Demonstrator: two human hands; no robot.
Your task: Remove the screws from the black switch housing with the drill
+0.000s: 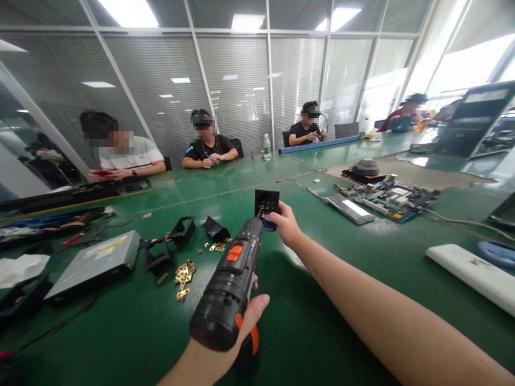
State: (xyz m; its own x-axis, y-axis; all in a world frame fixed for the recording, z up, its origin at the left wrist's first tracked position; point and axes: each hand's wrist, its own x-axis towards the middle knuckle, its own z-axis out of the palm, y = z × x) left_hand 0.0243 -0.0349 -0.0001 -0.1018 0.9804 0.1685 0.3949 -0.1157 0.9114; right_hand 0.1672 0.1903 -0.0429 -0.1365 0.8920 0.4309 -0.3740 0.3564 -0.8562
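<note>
My left hand point(251, 316) is wrapped around the handle of a black and orange cordless drill point(229, 284), its chuck pointing away from me. The drill's nose reaches a black square socket plate point(267, 199), which my right hand point(287, 222) grips by its right edge, with the thumb over its face. Brass-coloured and blue parts show inside the plate. Whether the bit touches a screw there is too small to tell. Left of the drill lie small brass contact pieces point(185, 276) and several black plastic frames, among them one frame point(182, 229) standing tilted.
An optical drive point(96, 262) lies at the left. To the right are a phone-like slab point(350, 208), a circuit board point(396, 197) and a long white case point(470, 273). A water bottle point(266, 147) stands at the far edge of the green table point(333, 316). Several people sit opposite.
</note>
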